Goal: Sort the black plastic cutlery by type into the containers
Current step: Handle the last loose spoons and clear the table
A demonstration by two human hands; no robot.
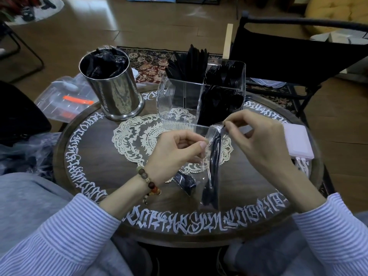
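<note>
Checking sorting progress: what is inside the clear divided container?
The clear divided container holds upright black cutlery in its rear and right compartments. The front-left compartment looks empty. Which types stand where cannot be told; the pieces overlap and the lower ends are hidden.

Both arms are in long sleeves of a shirt with fine blue and white horizontal stripes; the cuffs sit a little above the wrists. The left sleeve (59, 232) looks loose and slightly rumpled, and so does the right sleeve (330, 232). On the left wrist is a bracelet (149, 185) of round beads in mixed browns, dark red, orange and pale tones. The lap shows grey fabric (29, 196), soft like sweatpants.
</note>
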